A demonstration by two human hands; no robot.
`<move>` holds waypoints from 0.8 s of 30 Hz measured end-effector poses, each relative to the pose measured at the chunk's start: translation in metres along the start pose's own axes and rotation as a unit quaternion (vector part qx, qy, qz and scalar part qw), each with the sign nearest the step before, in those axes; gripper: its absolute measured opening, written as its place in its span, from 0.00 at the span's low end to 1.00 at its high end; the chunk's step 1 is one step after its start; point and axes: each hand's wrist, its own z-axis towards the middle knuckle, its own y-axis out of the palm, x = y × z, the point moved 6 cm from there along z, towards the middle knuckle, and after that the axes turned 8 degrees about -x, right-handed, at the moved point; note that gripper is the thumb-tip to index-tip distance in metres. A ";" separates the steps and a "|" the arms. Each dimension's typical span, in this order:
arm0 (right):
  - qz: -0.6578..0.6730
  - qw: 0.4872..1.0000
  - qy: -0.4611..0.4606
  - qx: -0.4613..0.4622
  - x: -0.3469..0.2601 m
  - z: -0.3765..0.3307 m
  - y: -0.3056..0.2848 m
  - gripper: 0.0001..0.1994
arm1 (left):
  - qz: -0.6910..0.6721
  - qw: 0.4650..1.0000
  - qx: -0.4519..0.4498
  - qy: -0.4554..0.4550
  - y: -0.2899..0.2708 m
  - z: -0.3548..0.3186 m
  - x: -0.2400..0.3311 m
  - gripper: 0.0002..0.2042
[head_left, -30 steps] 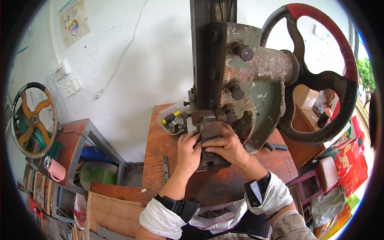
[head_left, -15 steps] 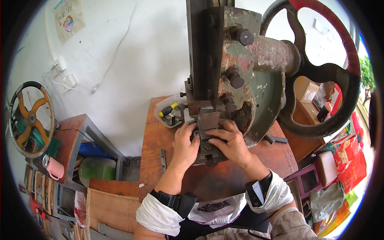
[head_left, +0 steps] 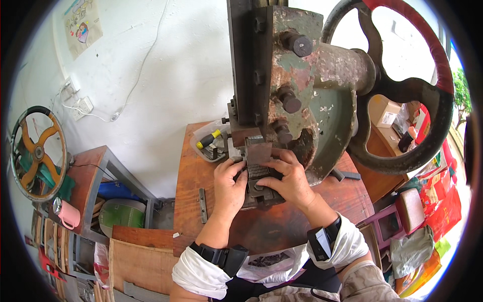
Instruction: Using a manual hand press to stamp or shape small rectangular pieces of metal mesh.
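A green-painted hand press (head_left: 294, 75) with peeling paint stands in front of me. In its die area, under the ram (head_left: 245, 60), lies a ridged metal piece (head_left: 258, 171) with rows of fine teeth. A flat metal plate (head_left: 259, 152) stands tilted just behind it. My left hand (head_left: 230, 183) is closed, its curled fingers and thumb against the left side of the ridged piece. My right hand (head_left: 291, 178) is closed at the right side, index finger on the piece and thumb lower by a bolt. The fingers partly hide both edges.
A clear plastic bin (head_left: 205, 137) with a yellow-black screwdriver (head_left: 208, 139) sits behind the left hand. A narrow metal bar (head_left: 203, 205) lies on the wooden table (head_left: 188, 176). The large handwheel (head_left: 437, 126) is at right; a pink cup (head_left: 67, 214) stands far left.
The view has shifted slightly. My right thumb has moved left and down, closer to the bolt, and more of the ridged piece shows. Both hands stay at the press.
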 end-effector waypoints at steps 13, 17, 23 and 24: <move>-0.042 0.998 0.033 0.018 -0.003 -0.002 0.000 0.19 | -0.045 0.998 -0.033 -0.010 -0.002 0.003 0.004 0.11; -0.022 1.000 0.017 0.014 0.006 -0.006 -0.006 0.19 | -0.097 0.995 -0.016 -0.021 0.002 0.002 0.009 0.11; -0.069 0.997 0.017 0.025 -0.004 0.001 0.002 0.19 | -0.065 0.997 -0.026 0.012 -0.001 0.003 0.020 0.12; -0.095 0.995 0.038 0.022 -0.004 0.002 0.003 0.20 | -0.036 0.998 -0.028 0.030 -0.001 0.003 0.022 0.12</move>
